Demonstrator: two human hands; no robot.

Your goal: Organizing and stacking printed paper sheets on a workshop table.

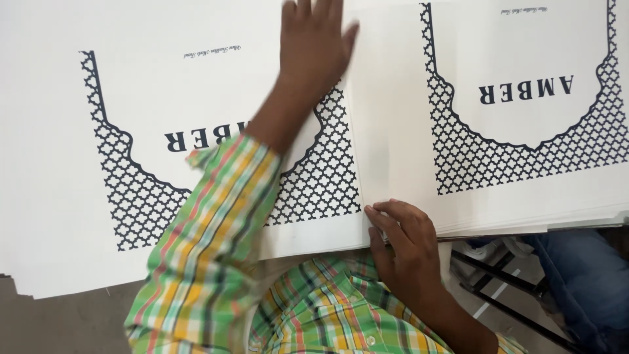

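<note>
both hands (314, 46) flat on printed sheets (393, 131)

Work surface: broad flat top (39, 288), almost wholly covered, only its near edge showing along the bottom left.
Floor, left: dull grey-brown smooth floor (59, 321) below that edge, in soft shadow.
Floor, right: paler grey smooth floor (488, 305) under the right overhang, brighter than the left patch.
Frame: thin black metal bars (498, 288) running slantwise across the pale floor, near the lower right corner.
Cloth: dark blue fabric (583, 275) at the far right, just beside the bars, partly cut off.
Light: even, bright, from above; shadows faint and short.
</note>
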